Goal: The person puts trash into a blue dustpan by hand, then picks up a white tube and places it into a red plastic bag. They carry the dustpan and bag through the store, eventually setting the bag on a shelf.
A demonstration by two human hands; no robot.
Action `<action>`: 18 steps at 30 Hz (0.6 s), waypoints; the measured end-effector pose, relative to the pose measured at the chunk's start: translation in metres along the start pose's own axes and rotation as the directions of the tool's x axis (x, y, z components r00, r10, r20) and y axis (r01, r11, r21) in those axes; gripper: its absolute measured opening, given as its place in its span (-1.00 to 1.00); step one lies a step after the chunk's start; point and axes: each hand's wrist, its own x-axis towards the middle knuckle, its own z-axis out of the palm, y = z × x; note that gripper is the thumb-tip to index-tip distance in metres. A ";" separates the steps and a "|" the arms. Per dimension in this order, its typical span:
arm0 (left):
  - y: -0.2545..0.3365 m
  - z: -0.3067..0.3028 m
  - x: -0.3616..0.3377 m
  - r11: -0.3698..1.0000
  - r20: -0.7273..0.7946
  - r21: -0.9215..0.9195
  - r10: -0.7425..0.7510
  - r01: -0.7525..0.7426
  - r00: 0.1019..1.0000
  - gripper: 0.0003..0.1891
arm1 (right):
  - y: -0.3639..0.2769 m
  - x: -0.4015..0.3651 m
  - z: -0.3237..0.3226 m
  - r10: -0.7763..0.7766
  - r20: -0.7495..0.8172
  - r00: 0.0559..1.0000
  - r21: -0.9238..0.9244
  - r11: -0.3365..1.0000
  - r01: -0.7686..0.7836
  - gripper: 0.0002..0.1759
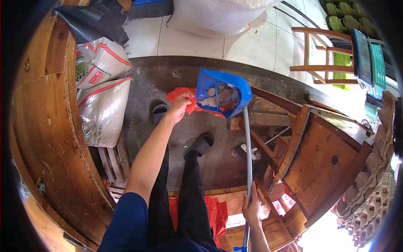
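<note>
A blue dustpan (244, 86) with debris (222, 95) in its tray is held up over the dark floor. Its long grey handle (247, 143) runs down toward me, and my right hand (252, 206) is wrapped round it. My left hand (180, 107) pinches the edge of a red plastic bag (176, 94) just left of the dustpan. Part of that bag lies under the dustpan's lower edge, and how far its mouth is spread is hidden.
White sacks (103, 109) stand at the left by a wooden counter (46, 126). A wooden desk (331, 155) is at the right, with egg trays (373, 201) beyond it. A wooden stool (323, 67) lies at upper right. A large sack (210, 17) and a blue broom (151, 8) are at the top.
</note>
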 end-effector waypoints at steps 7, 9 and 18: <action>0.012 0.000 0.005 0.999 0.008 -0.028 -0.036 0.036 0.999 -0.72 | 0.010 0.015 0.022 -0.079 -0.056 0.995 -0.026 0.997 0.078 -0.35; 0.012 -0.001 0.006 0.999 -0.029 -0.014 -0.047 0.046 0.998 -0.72 | 0.008 0.018 0.027 -0.067 -0.042 0.997 0.030 0.997 0.069 -0.35; 0.002 -0.016 0.014 0.996 0.019 -0.081 -0.045 0.047 0.999 -0.70 | 0.004 0.017 0.038 -0.008 -0.032 0.999 0.066 0.998 0.010 -0.33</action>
